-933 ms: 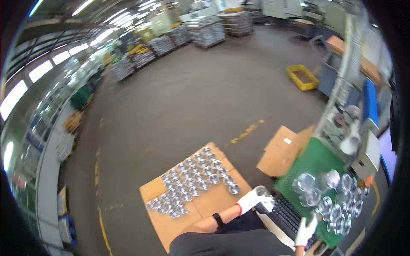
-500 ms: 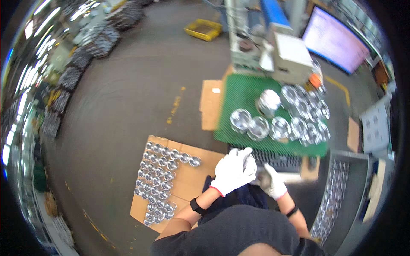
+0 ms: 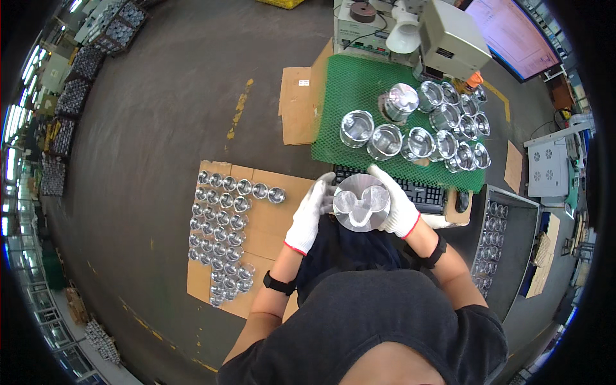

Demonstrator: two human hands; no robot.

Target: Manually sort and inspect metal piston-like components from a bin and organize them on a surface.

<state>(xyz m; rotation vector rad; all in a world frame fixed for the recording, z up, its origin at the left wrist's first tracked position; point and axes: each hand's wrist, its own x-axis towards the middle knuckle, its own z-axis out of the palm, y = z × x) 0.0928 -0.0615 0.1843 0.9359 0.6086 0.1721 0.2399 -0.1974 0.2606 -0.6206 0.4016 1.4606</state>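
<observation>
A shiny metal piston (image 3: 361,208) is held up in front of my body, its round machined crown with curved recesses facing up. My right hand (image 3: 398,206), in a white knit glove with a red cuff, grips it from the right side. My left hand (image 3: 313,212), gloved the same way, is at its left edge with fingers stretched and slightly smeared; whether they touch it is unclear. Just beyond lies a black keyboard (image 3: 418,194), partly hidden by my right hand. Several pistons (image 3: 386,141) stand on the green mat (image 3: 346,77) farther off.
Rows of pistons (image 3: 220,233) stand on flat cardboard (image 3: 273,224) at the left. A mouse (image 3: 461,201) lies right of the keyboard. A grey bin (image 3: 513,256) with more pistons is at the right. Bench equipment (image 3: 452,38) and a monitor (image 3: 513,35) stand at the back.
My left hand has moved left, off its earlier hold over the metal piece. My right hand has risen and now grips the piston with its crown up. The view has shifted.
</observation>
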